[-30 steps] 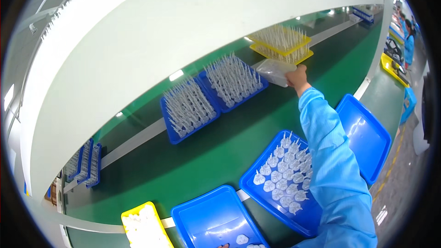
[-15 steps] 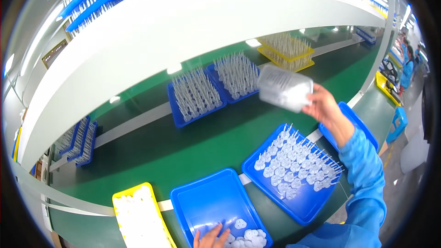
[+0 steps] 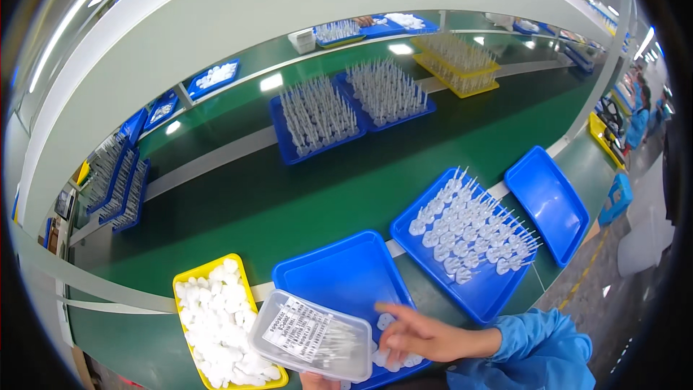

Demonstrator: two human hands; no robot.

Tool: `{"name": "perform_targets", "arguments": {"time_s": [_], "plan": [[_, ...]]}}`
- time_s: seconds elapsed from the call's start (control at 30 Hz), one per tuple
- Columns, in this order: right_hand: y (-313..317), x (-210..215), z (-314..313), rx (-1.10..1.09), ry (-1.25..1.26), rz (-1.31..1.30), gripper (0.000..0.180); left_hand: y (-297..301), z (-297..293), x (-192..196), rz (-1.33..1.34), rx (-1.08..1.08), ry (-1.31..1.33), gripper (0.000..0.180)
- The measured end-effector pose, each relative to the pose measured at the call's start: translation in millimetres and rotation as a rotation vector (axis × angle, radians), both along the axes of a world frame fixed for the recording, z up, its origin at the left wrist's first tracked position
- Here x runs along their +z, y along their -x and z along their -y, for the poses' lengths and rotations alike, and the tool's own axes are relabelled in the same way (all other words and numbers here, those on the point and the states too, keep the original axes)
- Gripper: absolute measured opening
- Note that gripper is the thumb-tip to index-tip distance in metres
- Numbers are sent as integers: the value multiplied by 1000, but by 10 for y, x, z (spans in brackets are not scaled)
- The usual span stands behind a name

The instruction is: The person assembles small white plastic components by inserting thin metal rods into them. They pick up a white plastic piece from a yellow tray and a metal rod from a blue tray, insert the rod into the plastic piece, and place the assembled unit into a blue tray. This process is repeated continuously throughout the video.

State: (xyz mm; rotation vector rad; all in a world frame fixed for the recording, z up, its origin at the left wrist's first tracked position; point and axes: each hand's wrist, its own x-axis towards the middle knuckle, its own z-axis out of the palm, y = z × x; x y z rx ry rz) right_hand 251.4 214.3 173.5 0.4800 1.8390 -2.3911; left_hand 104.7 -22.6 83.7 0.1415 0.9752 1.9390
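Head view: the left hand (image 3: 318,381), fingers mostly hidden, is holding a clear box (image 3: 317,338) by its near edge over a yellow tray (image 3: 203,267) and a blue tray (image 3: 336,271), probably leaving free the right hand (image 3: 422,335), whose spread fingers are hovering alongside.

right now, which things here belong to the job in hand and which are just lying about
Likely in use:
labelled clear box, held by the left hand
middle blue tray, under the right hand
yellow tray of white pieces
blue tray of stemmed pieces

Seemingly set aside:
rightmost blue tray
stacked yellow trays, at the back
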Motion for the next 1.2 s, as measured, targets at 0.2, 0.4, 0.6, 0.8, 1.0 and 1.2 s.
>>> {"name": "perform_targets", "arguments": {"time_s": [0.2,0.4,0.6,0.8,1.0,1.2], "plan": [[501,113,330,-97,-1118,-752,61,-82,156,-88,79,-119,69,97],[559,-210,694,-173,-958,-621,65,-224,140,-1,-309,-111,145,83],[621,-174,719,-227,-1049,-645,62,-273,127,-100,-406,-98,155,76],[662,-70,676,-300,-1141,-681,58,-273,86,-123,-395,-118,167,73],[668,-41,660,-305,-1146,-692,54,-272,70,-129,-399,-137,173,70],[642,-36,647,-306,-1152,-691,47,-264,55,-159,-394,-140,181,67]]}}
